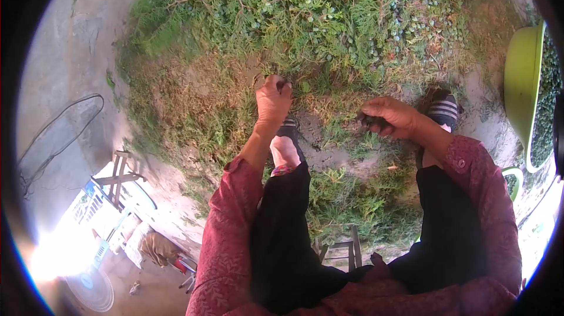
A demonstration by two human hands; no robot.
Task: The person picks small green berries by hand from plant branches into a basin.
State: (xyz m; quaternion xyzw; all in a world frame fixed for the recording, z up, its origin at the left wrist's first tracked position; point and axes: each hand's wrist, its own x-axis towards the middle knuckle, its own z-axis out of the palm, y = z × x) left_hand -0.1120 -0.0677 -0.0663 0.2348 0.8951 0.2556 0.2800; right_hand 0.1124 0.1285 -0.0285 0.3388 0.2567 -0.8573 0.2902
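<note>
My left hand (274, 101) is closed above the layer of plant clippings (211, 98), just beyond my left shoe. Something dark shows at its curled fingers; I cannot make out whether it is a held thing or stained fingertips. To the right, my right hand (392, 117) has its fingers bent together, dark at the tips, and what they may hold is too small to name. The two hands are apart. Beyond them lies a heap of green conifer branches (329, 16), with small bluish-green cones among the sprigs.
A lime-green basin (523, 75) filled with dark green bits stands at the right. My striped shoes (443, 107) rest among the clippings. At the lower left are a wooden folding stool (119, 179), a fan (91, 286) and a dark cable loop (64, 134) on the concrete floor.
</note>
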